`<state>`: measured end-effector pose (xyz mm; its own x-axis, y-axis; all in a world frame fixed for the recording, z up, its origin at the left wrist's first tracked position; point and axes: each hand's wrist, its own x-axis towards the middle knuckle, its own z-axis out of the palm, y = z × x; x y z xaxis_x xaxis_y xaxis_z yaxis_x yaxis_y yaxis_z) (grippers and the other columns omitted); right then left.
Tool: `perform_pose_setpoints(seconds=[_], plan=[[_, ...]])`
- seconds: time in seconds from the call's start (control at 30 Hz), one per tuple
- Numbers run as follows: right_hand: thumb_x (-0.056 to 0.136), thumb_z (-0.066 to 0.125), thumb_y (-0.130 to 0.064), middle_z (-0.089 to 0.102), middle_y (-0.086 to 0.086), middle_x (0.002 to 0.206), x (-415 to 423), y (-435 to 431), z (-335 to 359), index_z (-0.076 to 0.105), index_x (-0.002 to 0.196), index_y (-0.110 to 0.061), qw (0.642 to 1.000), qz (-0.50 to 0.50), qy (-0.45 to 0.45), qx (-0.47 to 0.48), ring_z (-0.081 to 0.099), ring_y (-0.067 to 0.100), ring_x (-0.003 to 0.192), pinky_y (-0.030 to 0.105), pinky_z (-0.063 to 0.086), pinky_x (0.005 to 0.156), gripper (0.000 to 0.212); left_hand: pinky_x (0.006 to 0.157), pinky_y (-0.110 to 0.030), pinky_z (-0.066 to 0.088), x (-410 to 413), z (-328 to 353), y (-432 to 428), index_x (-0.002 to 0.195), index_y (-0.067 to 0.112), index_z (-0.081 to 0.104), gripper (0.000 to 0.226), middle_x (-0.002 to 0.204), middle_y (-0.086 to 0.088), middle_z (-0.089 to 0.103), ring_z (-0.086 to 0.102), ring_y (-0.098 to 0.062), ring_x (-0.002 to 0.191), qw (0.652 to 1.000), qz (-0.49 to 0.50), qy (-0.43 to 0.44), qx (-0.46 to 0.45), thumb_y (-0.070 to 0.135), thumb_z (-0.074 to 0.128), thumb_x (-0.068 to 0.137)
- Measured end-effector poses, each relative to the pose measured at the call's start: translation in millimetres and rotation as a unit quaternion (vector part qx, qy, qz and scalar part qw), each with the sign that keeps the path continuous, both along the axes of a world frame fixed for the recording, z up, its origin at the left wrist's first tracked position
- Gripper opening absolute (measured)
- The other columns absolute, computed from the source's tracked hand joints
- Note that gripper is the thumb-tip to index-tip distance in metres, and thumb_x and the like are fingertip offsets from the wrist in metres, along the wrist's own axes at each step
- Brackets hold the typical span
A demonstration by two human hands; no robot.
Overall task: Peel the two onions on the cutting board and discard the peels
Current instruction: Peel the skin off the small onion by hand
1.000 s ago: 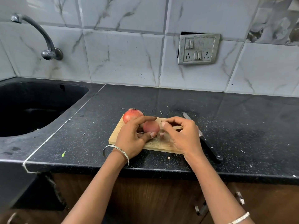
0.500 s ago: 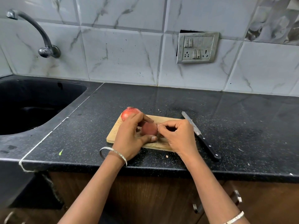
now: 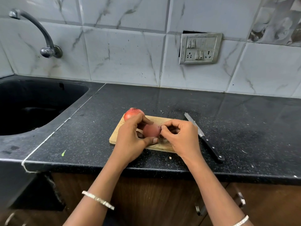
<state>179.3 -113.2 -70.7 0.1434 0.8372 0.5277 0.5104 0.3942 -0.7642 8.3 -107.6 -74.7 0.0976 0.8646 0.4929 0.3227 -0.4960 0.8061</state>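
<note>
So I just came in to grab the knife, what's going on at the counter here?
A person is peeling an onion over the wooden cutting board. The left hand grips the onion while the right hand pinches at the skin at its right end. A second onion, redder and with its skin on, sits at the board's far left corner. The knife lies free on the counter, just right of the board.
</note>
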Motion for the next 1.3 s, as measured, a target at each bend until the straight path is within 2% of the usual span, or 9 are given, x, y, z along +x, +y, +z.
perform_pose_setpoints(seconds=[0.23, 0.33, 0.43, 0.53, 0.6, 0.7, 0.77, 0.97, 1.3], plan=[[0.084, 0.075, -0.010, 0.073, -0.008, 0.066, 3, 1, 2, 0.078, 0.077, -0.017, 0.999, -0.035, 0.021, 0.007, 0.071, 0.009, 0.064, 0.036, 0.061, 0.067, 0.010, 0.082, -0.032, 0.061, -1, -2, 0, 0.101, 0.023, 0.062, 0.051, 0.101, 0.017, 0.067, 0.065, -0.001, 0.098, 1.000, -0.021, -0.009, -0.003, -0.002, 0.090, 0.067], [0.082, 0.075, -0.004, 0.073, -0.008, 0.072, 4, 1, 3, 0.078, 0.085, -0.016, 0.998, -0.057, 0.041, 0.006, 0.068, 0.000, 0.062, 0.022, 0.058, 0.062, 0.013, 0.084, -0.032, 0.062, -1, -2, 1, 0.108, 0.023, 0.063, 0.053, 0.104, 0.023, 0.064, 0.064, -0.001, 0.102, 0.999, -0.035, -0.010, -0.006, -0.006, 0.086, 0.070], [0.081, 0.067, 0.003, 0.072, -0.012, 0.085, 5, -2, 5, 0.076, 0.090, -0.018, 0.996, -0.077, 0.024, 0.033, 0.065, -0.001, 0.071, 0.008, 0.046, 0.061, 0.024, 0.085, -0.023, 0.059, -1, 0, 1, 0.115, 0.030, 0.067, 0.059, 0.111, 0.017, 0.064, 0.063, 0.000, 0.105, 0.999, -0.036, 0.009, 0.008, -0.006, 0.085, 0.071], [0.085, 0.064, 0.000, 0.072, -0.012, 0.083, 5, -3, 5, 0.077, 0.084, -0.020, 0.996, -0.074, 0.009, 0.055, 0.065, 0.001, 0.076, 0.009, 0.044, 0.064, 0.023, 0.086, -0.016, 0.056, -2, 0, 2, 0.114, 0.034, 0.070, 0.058, 0.116, 0.009, 0.062, 0.062, -0.002, 0.105, 0.999, -0.022, 0.031, 0.014, 0.000, 0.088, 0.071], [0.092, 0.066, -0.013, 0.073, -0.013, 0.079, 4, -2, 4, 0.078, 0.090, -0.022, 0.998, -0.049, 0.001, 0.034, 0.066, -0.003, 0.075, 0.010, 0.044, 0.065, 0.015, 0.085, -0.014, 0.055, -2, -1, 3, 0.112, 0.033, 0.071, 0.057, 0.115, 0.008, 0.063, 0.063, -0.004, 0.104, 0.999, -0.008, 0.035, 0.020, 0.002, 0.090, 0.068], [0.096, 0.066, -0.036, 0.073, -0.016, 0.077, 3, 1, 0, 0.077, 0.093, -0.026, 0.999, -0.013, -0.039, 0.015, 0.068, -0.001, 0.078, 0.021, 0.050, 0.071, 0.015, 0.078, -0.014, 0.056, -1, -2, 3, 0.109, 0.028, 0.071, 0.056, 0.114, 0.007, 0.064, 0.065, -0.006, 0.101, 1.000, 0.006, 0.015, 0.018, 0.002, 0.093, 0.064], [0.092, 0.069, -0.040, 0.074, -0.016, 0.082, 2, 2, 0, 0.077, 0.090, -0.029, 0.999, 0.006, -0.047, 0.018, 0.068, 0.003, 0.084, 0.026, 0.052, 0.074, 0.014, 0.076, -0.014, 0.056, 0, -2, 4, 0.108, 0.025, 0.069, 0.056, 0.114, 0.005, 0.063, 0.066, -0.007, 0.099, 1.000, 0.009, 0.007, 0.019, 0.002, 0.094, 0.063], [0.084, 0.082, -0.027, 0.077, -0.014, 0.089, 0, -1, 2, 0.081, 0.099, -0.022, 0.998, 0.050, -0.040, -0.001, 0.070, -0.001, 0.085, 0.011, 0.049, 0.068, 0.015, 0.080, -0.035, 0.060, 0, -6, 7, 0.107, 0.027, 0.066, 0.059, 0.110, 0.007, 0.064, 0.067, -0.010, 0.095, 0.999, 0.029, 0.020, 0.033, 0.011, 0.097, 0.058], [0.083, 0.080, -0.011, 0.078, -0.006, 0.089, 1, 3, -4, 0.083, 0.096, -0.013, 0.997, 0.042, -0.044, 0.045, 0.071, 0.002, 0.083, 0.013, 0.052, 0.072, 0.014, 0.079, -0.038, 0.060, -1, -9, 10, 0.105, 0.027, 0.065, 0.061, 0.109, 0.008, 0.064, 0.066, -0.010, 0.094, 0.998, 0.031, 0.023, 0.043, 0.015, 0.099, 0.056]])
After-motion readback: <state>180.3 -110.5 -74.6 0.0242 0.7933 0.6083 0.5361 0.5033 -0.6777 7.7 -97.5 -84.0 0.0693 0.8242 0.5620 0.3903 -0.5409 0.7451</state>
